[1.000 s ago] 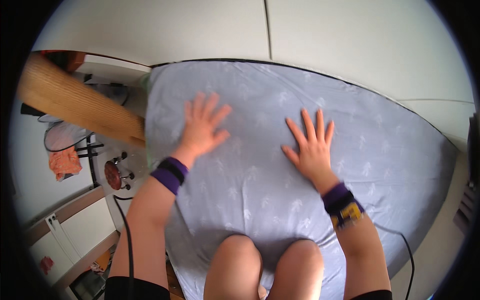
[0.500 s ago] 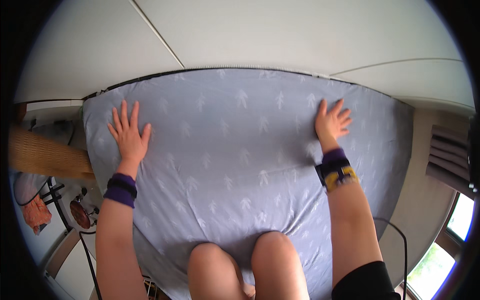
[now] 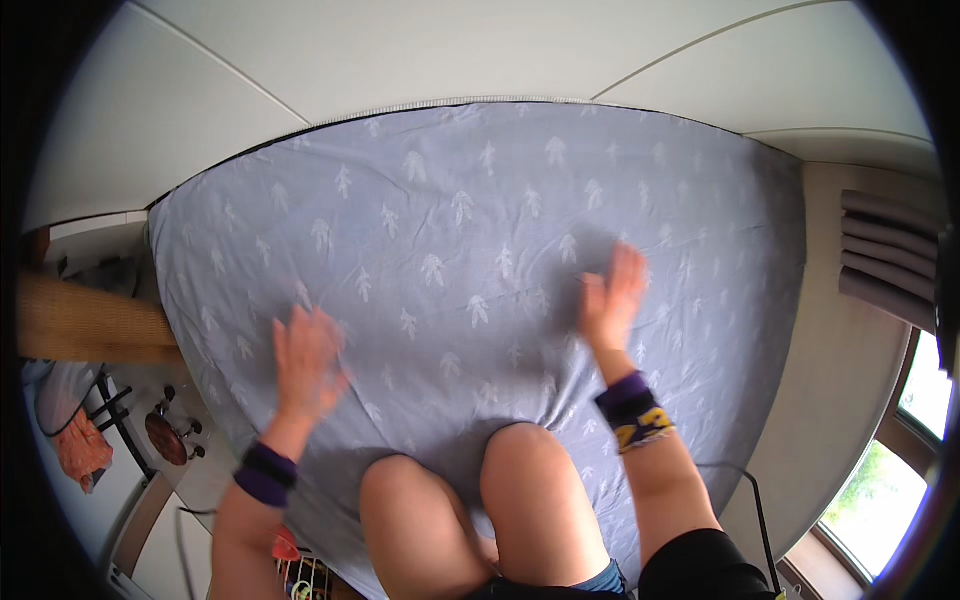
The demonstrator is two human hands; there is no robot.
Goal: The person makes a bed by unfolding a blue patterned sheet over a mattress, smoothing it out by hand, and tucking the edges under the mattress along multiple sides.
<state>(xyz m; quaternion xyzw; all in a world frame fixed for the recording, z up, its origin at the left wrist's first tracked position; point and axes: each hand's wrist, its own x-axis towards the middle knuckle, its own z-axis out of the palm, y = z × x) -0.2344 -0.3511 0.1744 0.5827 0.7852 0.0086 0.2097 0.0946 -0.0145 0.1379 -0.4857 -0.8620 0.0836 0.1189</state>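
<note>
A grey-blue fitted sheet [image 3: 430, 270] with a white leaf print covers the mattress I kneel on. Small wrinkles run across it, mostly around my knees and along the right side. My left hand [image 3: 308, 365] is over the left part of the sheet, blurred by motion, its fingers apart and nothing in them. Over the right part is my right hand [image 3: 613, 298], slightly blurred, thumb apart from the fingers and holding nothing. Whether either palm touches the cloth I cannot tell. Both wrists wear dark purple bands.
White panels [image 3: 440, 50] stand along the mattress's far edge. At left are a woven tan surface [image 3: 95, 320], a round brown stool [image 3: 168, 438] and an orange cloth [image 3: 82, 448]. A folded grey curtain [image 3: 885, 245] and a window [image 3: 880, 500] are at right. A black cable hangs near my right arm.
Both hands have come back from the far part of the sheet toward my knees and closer together. The left hand moved right as well. My view has shifted slightly.
</note>
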